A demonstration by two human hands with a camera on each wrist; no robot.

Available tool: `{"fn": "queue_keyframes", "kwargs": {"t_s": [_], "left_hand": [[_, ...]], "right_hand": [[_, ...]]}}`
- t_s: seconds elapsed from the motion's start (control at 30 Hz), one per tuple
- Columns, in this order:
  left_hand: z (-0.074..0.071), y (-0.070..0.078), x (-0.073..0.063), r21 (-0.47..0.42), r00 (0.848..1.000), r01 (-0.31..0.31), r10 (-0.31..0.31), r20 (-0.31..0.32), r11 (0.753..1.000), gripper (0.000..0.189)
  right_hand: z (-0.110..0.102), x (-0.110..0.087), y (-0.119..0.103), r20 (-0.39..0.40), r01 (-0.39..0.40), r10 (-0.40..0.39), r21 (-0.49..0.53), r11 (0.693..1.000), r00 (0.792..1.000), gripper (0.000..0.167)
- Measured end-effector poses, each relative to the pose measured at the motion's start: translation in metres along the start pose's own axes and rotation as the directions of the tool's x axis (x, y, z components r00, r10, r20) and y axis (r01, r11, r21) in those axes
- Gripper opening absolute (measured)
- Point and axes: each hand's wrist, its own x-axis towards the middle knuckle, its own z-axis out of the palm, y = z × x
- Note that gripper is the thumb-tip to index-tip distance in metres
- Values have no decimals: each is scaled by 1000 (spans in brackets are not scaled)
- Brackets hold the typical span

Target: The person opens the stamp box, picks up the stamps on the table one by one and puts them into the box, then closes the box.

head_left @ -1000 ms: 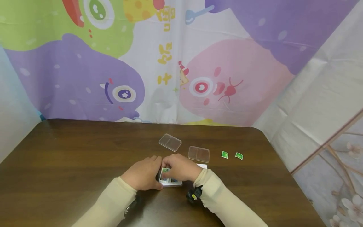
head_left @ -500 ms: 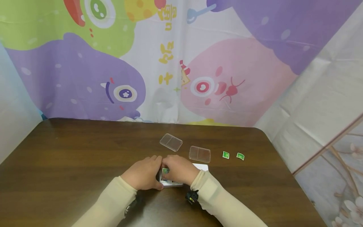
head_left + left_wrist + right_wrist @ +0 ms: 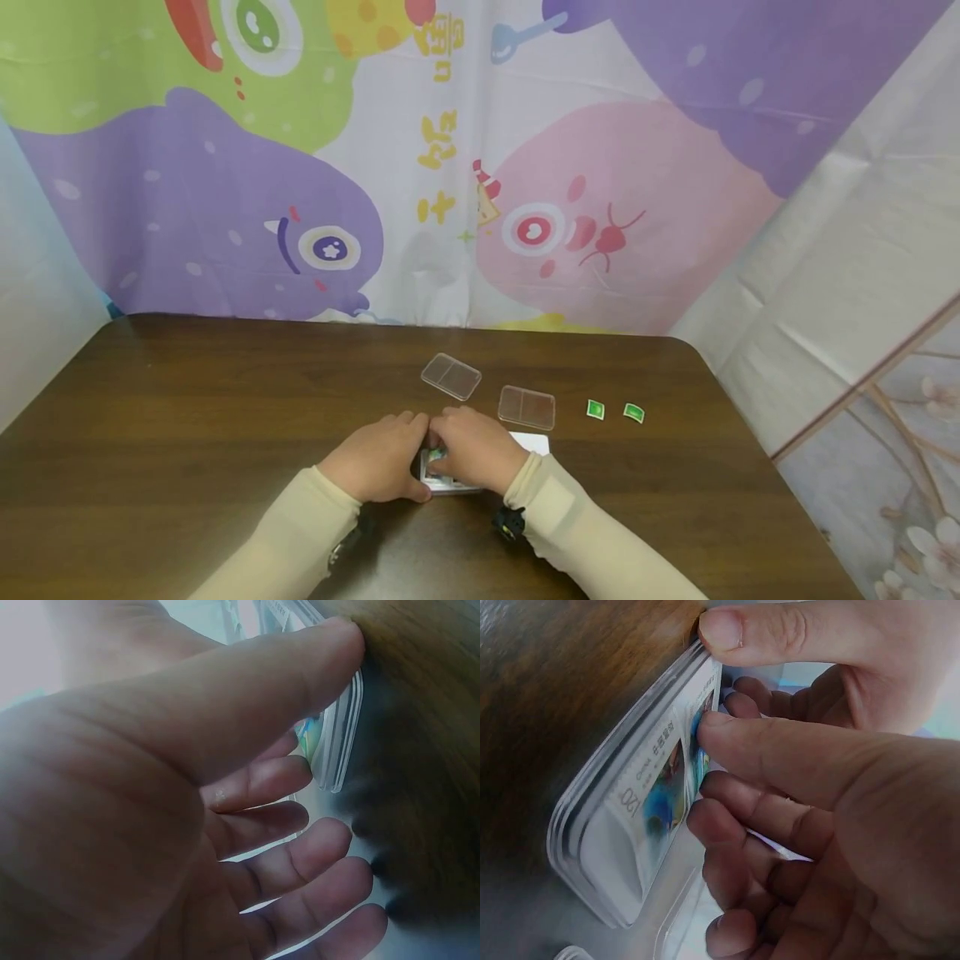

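A flat stack of clear plastic cases (image 3: 452, 491) lies on the table between the hands. My left hand (image 3: 375, 461) holds its left end, thumb at the near edge and fingers towards the far side. Two printed postage stamps lie on the stack in the right wrist view: a nearer stamp (image 3: 658, 796) marked 120 and a partly covered second stamp (image 3: 699, 754). My right hand (image 3: 482, 450) reaches over the stack and pinches the second stamp, its thumb (image 3: 724, 735) on the face and fingertips by the edge. The fingers' exact contact is hidden.
Two clear plastic cases, one at the back (image 3: 452, 377) and another to its right (image 3: 527, 407), lie beyond the hands. Farther right are two small green stamps, the left one (image 3: 595, 409) and the right one (image 3: 633, 413). A white flat piece (image 3: 531, 442) shows beside my right wrist.
My right hand has shifted slightly over the stack, and its fingers now cover more of the stamps. My left hand keeps its place.
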Motion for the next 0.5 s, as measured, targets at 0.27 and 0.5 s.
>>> {"fn": "queue_keyframes", "kwargs": {"t_s": [0.27,0.5], "left_hand": [[1,-1,0,7,1000,-2,2,-4,1000,66],[1,-1,0,15,1000,-9,10,-3,1000,64]], "right_hand": [[-3,-1,3,-6,47,-47,21,999,999,18],[-1,-2,0,-6,62,-62,-56,997,998,20]]}}
